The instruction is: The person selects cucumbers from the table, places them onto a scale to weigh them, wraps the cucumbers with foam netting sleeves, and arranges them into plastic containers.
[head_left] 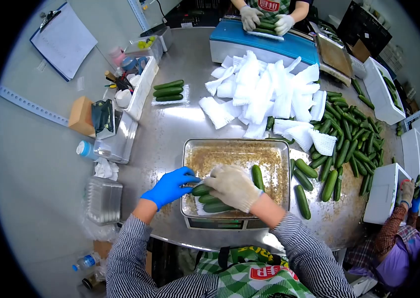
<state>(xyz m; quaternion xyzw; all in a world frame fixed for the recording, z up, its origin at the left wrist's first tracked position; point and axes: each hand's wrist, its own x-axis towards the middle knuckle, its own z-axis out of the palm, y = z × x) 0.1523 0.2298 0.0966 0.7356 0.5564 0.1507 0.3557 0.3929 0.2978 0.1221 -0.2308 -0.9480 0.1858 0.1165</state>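
Note:
My left hand point(170, 187), in a blue glove, is at the left side of a metal tray point(210, 154), its fingertips closed at the ends of some cucumbers point(215, 207). What lies between those fingertips is hidden. My right hand point(235, 186), in a whitish knit glove, reaches over the same cucumbers with its fingers curled round the uppermost one point(201, 190). White foam netting point(201, 207) shows under this group. Another cucumber point(257, 178) lies alone in the tray, just right of my right hand. The tray sits on a scale point(215, 223).
Foam nets point(254, 89) are heaped behind the tray, and loose cucumbers point(344, 134) are piled to the right. A netted cucumber pack point(169, 92) lies back left. Across the table, a co-worker's gloved hands point(267, 22) hold cucumbers. Another person point(393, 238) works at white boxes point(386, 191).

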